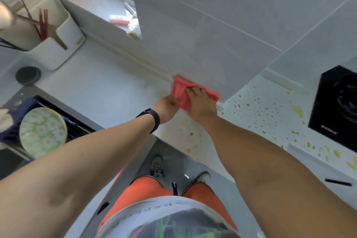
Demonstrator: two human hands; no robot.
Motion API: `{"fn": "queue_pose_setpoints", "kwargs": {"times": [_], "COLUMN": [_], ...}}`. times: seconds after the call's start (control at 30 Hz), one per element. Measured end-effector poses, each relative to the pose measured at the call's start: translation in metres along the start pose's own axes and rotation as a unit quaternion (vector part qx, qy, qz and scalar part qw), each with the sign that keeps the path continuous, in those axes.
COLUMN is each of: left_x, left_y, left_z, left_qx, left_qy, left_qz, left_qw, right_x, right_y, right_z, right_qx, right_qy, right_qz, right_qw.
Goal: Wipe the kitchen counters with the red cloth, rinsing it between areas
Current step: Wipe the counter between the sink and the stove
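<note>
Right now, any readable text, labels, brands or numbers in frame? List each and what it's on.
None reads cleanly.
Hob: small pale brand mark on its front edge, too blurred to read.
Shirt: a curved row of printed letters, seen from above and distorted; not legible.
Wristband on the left wrist: no display text visible.
Utensil holder: small tag-like mark, unreadable.

The cloth [185,92] is looking soft and matt, a pink-red fabric bunching into folds. The counter [108,92] is showing a smooth, pale, faintly sheened surface, with yellow spatter lying glossy on it by the hob [336,102], which is shining as black glass. The wall tiles [231,25] are reading smooth and satin grey. The holder [56,44] is looking like matt cream plastic. The plate [42,131] is gleaming like glazed ceramic. The wristband [152,120] is appearing matt black.
</note>
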State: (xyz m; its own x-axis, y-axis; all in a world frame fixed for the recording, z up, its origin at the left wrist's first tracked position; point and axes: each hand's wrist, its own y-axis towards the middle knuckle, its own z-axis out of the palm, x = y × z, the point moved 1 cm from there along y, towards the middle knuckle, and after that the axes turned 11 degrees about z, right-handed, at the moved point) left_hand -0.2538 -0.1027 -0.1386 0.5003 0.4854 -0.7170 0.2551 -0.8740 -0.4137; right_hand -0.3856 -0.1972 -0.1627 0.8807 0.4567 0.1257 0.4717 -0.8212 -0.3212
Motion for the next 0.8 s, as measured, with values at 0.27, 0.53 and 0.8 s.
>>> {"fn": "queue_pose_setpoints", "kwargs": {"times": [0.27,0.53,0.8], "left_x": [-0.037,-0.054,-0.017], "left_y": [0.002,-0.015,-0.065], "left_z": [0.037,0.043,0.041], "left_qx": [0.063,0.066,-0.029], "left_qy": [0.063,0.097,0.052], "left_qz": [0.001,-0.003,-0.077], "left_qw": [0.996,0.993,0.995], "right_x": [-0.057,-0.1,-0.084], "right_y": [-0.021,-0.036,-0.019], "right_z": [0.005,0.009,-0.012], "right_qx": [-0.009,-0.094,-0.095], "right_qy": [-0.035,-0.047,-0.193], "right_qz": [-0.016,-0.036,-0.096], "right_qw": [0.999,0.994,0.972]}}
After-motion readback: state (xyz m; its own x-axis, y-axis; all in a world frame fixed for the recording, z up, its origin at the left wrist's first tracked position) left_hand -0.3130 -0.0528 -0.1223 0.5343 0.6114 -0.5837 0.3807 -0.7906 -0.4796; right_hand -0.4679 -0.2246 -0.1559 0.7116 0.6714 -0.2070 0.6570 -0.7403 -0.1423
